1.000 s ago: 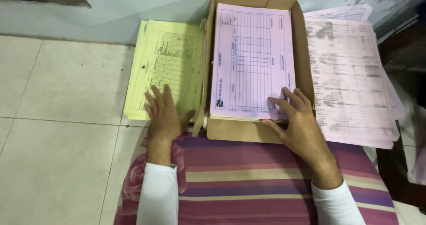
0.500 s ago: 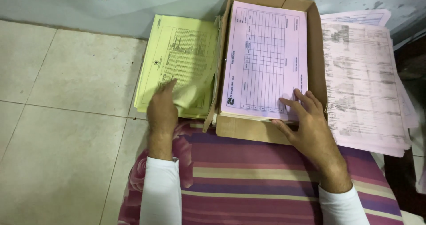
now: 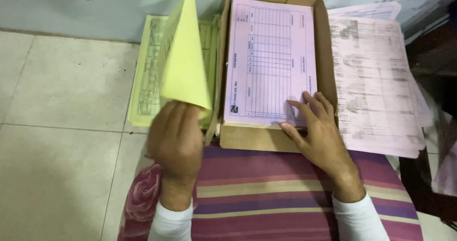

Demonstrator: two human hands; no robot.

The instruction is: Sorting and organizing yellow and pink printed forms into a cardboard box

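Tiled floor (image 3: 62, 141) fills the left of frame, pale wall along the top, striped cloth (image 3: 285, 193) at the bottom. Left hand (image 3: 176, 143), centre-left, pinches one yellow sheet (image 3: 186, 65) by its lower corner, lifted upright over the yellow stack (image 3: 145, 79). Right hand (image 3: 319, 131) lies flat and unclenched on the pink stack (image 3: 271, 60) inside the cardboard box (image 3: 247, 138). More pink forms (image 3: 376, 84) lie at right. Step, as judged: peeling off the top yellow sheet; next needs a clean separation and somewhere to lay it.

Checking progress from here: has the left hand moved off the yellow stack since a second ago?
Yes. The left hand has lifted off the yellow stack, raising one yellow sheet upright beside the cardboard box; it lay flat on the stack before.
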